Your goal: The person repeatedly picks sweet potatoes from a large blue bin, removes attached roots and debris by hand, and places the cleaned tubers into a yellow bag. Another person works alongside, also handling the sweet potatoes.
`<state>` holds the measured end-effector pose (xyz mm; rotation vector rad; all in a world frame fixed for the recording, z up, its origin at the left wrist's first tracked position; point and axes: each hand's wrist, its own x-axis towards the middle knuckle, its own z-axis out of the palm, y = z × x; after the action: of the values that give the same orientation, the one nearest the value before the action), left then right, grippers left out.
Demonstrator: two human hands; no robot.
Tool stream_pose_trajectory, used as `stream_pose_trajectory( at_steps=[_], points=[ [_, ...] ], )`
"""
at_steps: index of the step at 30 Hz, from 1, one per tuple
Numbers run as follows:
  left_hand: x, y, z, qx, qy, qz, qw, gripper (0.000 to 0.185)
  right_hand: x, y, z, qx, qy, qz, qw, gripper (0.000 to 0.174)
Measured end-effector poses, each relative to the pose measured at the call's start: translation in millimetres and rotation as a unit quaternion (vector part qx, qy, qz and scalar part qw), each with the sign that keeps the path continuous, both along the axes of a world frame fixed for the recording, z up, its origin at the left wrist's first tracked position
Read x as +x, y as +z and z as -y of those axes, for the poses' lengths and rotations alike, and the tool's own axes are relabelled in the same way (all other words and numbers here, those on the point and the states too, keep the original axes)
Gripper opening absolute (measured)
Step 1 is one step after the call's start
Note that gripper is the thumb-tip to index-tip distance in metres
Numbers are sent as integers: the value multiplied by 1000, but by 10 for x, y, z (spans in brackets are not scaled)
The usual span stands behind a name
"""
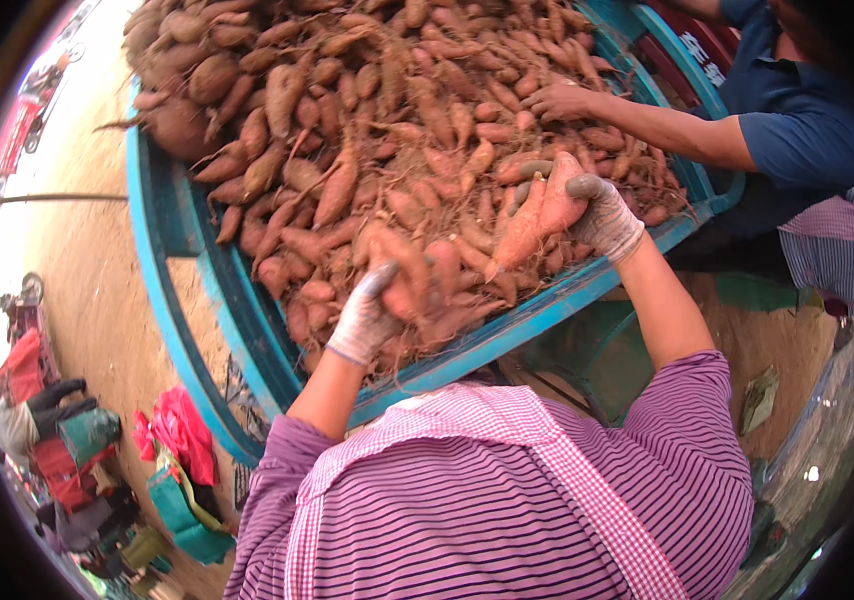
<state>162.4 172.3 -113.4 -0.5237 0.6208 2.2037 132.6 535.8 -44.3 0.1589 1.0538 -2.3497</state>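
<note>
A large heap of sweet potatoes (337,187) with soil and thin roots fills the blue metal cart bed (532,322) before me. My left hand (368,315), in a whitish glove with grey fingertips, grips one or more sweet potatoes near the bed's near edge; motion blur hides the exact number. Higher and to the right, my right hand (601,210), gloved alike, is closed around sweet potatoes (539,214) held just over the heap, its grey fingers showing behind them.
At the upper right a co-worker in a dark blue shirt (802,127) reaches a bare hand (558,101) into the heap. Blue rails (172,330) curve along the cart's left side. Piled cloths and bags (71,450), plus pink and green items (183,435), lie on the ground at lower left.
</note>
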Motion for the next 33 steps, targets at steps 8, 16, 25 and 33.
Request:
stream_pose_trajectory(
  at_steps=[8,16,25,33],
  points=[
    [119,336,-46,85,-35,-47,995,67,-81,-81,1281,-126,83,74,986,88],
    [401,496,231,197,52,-78,976,74,252,184,1832,-37,6,-12,999,87],
    [459,518,570,216,75,-141,963,82,475,215,2028,125,-15,-48,991,88],
    [621,846,1034,755,4,391,527,22,397,348,2336,142,88,-102,981,68]
  ],
)
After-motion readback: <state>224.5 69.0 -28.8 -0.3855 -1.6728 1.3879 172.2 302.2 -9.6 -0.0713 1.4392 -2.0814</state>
